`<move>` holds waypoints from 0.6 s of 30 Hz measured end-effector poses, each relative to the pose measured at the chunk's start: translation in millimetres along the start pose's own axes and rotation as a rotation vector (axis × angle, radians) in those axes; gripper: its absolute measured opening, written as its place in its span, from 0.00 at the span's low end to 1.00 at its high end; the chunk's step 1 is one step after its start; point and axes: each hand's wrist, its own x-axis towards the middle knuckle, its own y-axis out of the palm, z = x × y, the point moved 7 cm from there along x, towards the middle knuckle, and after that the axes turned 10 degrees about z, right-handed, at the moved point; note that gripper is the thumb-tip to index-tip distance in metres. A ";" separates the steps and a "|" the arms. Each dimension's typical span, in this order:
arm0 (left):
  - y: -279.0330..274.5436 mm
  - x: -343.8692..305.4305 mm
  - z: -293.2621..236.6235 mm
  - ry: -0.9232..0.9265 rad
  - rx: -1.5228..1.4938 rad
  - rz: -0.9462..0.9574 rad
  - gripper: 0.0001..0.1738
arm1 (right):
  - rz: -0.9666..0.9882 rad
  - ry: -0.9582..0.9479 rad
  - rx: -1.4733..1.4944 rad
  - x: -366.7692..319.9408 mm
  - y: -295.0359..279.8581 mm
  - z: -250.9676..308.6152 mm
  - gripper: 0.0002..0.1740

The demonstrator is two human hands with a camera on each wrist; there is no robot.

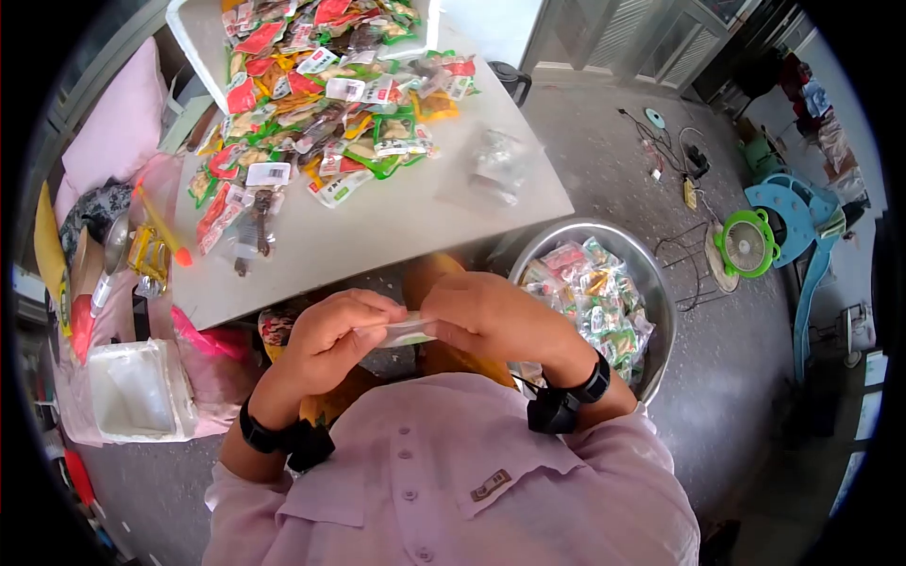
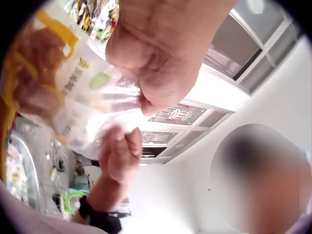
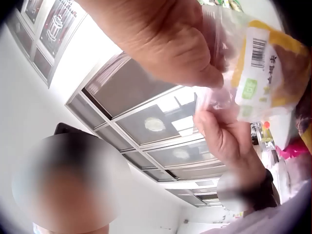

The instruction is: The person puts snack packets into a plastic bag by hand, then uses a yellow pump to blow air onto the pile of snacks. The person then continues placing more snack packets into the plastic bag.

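Observation:
Both hands meet in front of the shirt in the head view, pinching the top edge of a clear plastic bag [image 1: 406, 330]. The left hand [image 1: 332, 341] grips one end and the right hand [image 1: 491, 316] the other. In the left wrist view the bag [image 2: 73, 87] hangs from the fingers, with yellow trim, a white label and brownish contents. A barcode shows on the bag [image 3: 265, 68] in the right wrist view, where the right thumb and fingers press near its clear top edge.
On the white table [image 1: 510, 212] lie many small colourful packets [image 1: 311, 113], spilling from a white foam box [image 1: 200, 47], and a clear plastic bundle [image 1: 497, 165]. A metal basin [image 1: 665, 311] of packets stands at the right. At the left is a white foam container [image 1: 142, 391].

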 end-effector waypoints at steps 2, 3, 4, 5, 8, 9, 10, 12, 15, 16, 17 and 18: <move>1.7 3.3 5.1 0.001 0.022 -0.014 0.06 | -0.054 -0.017 -0.009 -6.7 -2.8 -3.6 0.06; 2.2 4.1 8.1 -0.005 0.031 -0.016 0.06 | -0.076 -0.029 -0.034 -12.5 -8.7 -8.0 0.08; -0.1 4.7 11.3 -0.038 0.020 -0.030 0.07 | -0.098 -0.039 -0.058 -20.3 -14.4 -12.3 0.10; -5.7 5.6 13.2 -0.068 0.011 -0.045 0.08 | -0.109 0.012 -0.080 -29.3 -25.4 -14.2 0.08; -13.7 -8.5 42.9 -0.231 -0.177 -0.138 0.12 | -0.155 0.204 -0.062 -78.5 -51.3 -39.2 0.08; -13.8 -16.9 58.4 -0.321 -0.165 -0.127 0.11 | -0.179 0.258 -0.017 -95.2 -57.3 -51.1 0.06; -15.4 -27.3 74.6 -0.407 -0.150 -0.115 0.10 | -0.228 0.384 0.117 -117.8 -59.1 -68.3 0.04; -12.4 -53.5 113.0 -0.528 -0.105 -0.090 0.09 | -0.266 0.559 0.178 -156.3 -62.0 -90.4 0.02; -1.1 -86.8 153.5 -0.644 -0.032 -0.062 0.07 | -0.296 0.749 0.233 -213.5 -41.6 -132.2 0.02; 2.8 -97.0 163.5 -0.671 -0.007 -0.056 0.07 | -0.320 0.779 0.285 -228.7 -29.5 -143.0 0.02; 7.5 -109.8 175.0 -0.687 -0.010 -0.056 0.07 | -0.309 0.845 0.293 -245.9 -17.8 -157.5 0.02; 12.5 -122.7 186.6 -0.702 -0.014 -0.053 0.07 | -0.301 0.913 0.302 -263.8 -6.6 -170.6 0.03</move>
